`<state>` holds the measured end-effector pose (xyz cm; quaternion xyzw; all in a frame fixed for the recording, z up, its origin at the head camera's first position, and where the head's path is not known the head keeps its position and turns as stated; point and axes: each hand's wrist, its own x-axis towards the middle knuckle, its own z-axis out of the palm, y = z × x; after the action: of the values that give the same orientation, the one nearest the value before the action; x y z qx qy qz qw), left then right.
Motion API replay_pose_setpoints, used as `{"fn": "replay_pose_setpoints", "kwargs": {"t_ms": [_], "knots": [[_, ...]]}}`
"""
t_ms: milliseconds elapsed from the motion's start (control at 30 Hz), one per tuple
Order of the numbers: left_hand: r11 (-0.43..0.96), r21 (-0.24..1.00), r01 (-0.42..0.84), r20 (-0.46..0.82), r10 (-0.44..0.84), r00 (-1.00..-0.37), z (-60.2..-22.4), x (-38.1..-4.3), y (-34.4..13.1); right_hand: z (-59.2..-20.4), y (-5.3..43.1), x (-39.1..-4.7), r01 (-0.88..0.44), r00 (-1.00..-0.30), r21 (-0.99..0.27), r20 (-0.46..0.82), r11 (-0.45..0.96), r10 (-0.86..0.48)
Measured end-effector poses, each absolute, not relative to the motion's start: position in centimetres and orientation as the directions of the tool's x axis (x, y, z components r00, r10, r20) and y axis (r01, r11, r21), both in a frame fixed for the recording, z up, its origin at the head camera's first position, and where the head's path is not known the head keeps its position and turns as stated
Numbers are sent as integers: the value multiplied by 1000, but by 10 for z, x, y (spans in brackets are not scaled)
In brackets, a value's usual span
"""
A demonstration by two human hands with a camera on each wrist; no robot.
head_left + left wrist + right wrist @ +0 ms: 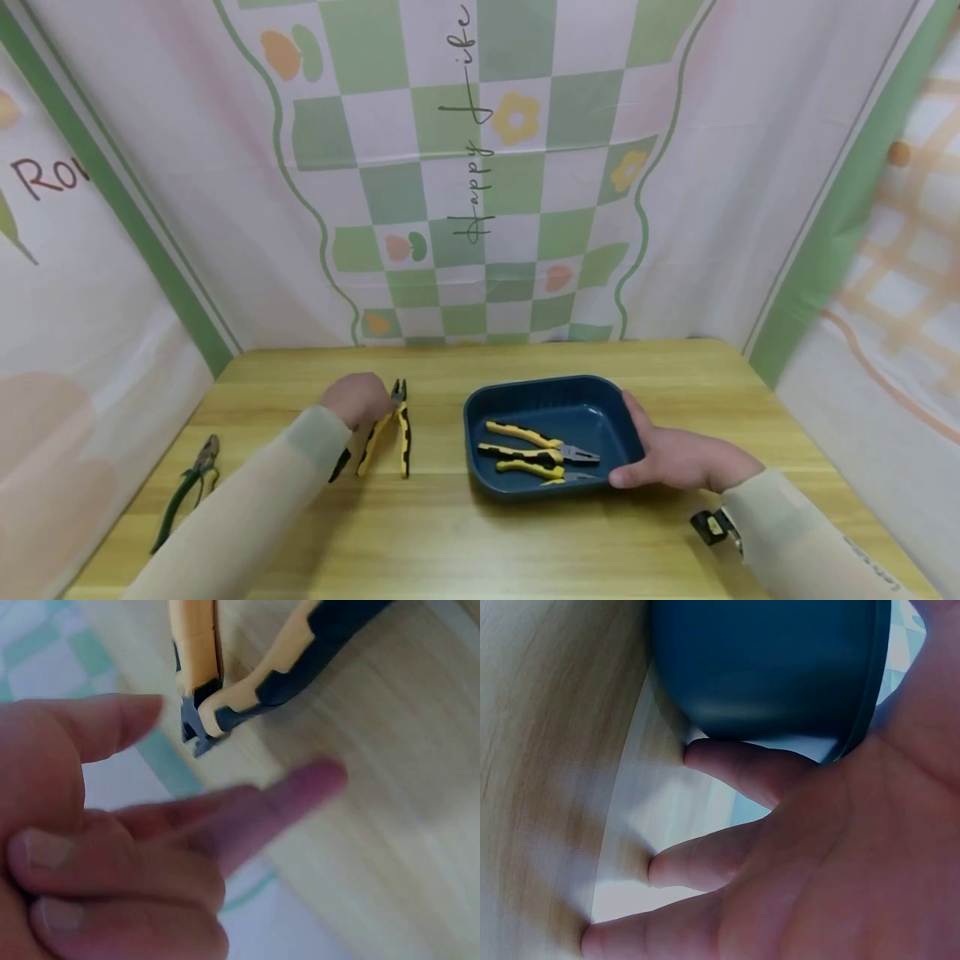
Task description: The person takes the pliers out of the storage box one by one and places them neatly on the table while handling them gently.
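Note:
My left hand [358,400] is just left of a pair of yellow-and-black-handled pliers [406,437] lying on the table with handles spread. In the left wrist view, its thumb and forefinger stretch apart near the pliers' head [196,729] with a gap between; its last two fingers are bent. My right hand [675,457] rests against the right end of a dark blue tray [542,384], thumb at the front corner. From the right wrist, its spread fingers [697,859] look straight, tips down at the table. Several yellow-and-black pliers [521,454] lie inside the tray.
Green-handled pliers [178,500] lie near the left edge of the wooden table [442,533], beside my left sleeve [247,508]. Patterned cloth [495,192] hangs behind the table and at both sides. A small black device [708,527] hangs under my right wrist.

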<state>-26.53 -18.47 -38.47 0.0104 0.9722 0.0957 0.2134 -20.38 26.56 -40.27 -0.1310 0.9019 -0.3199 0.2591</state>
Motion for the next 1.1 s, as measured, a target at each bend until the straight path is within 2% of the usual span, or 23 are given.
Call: {"fn": "replay_pose_setpoints", "kwargs": {"t_ms": [100,267,567,733,1100], "knots": [[985,171,-21,-346,40,-937,-384,-257,-170,-403,267,-203,-74,-832,-642,-382,763,-403],[993,115,24,-319,60,-946,-394,-250,-154,-404,267,-202,-72,-832,-644,-382,762,-402],[998,39,47,-275,56,-960,-400,-243,-149,-401,267,-200,-56,-829,-642,-397,764,-394],[998,37,53,-254,60,-965,-403,-241,-154,-400,266,-199,-54,-830,-644,-395,763,-393],[999,-46,15,-309,0,-951,-408,-225,-178,-401,265,-201,-64,-830,-644,-389,762,-399]]}}
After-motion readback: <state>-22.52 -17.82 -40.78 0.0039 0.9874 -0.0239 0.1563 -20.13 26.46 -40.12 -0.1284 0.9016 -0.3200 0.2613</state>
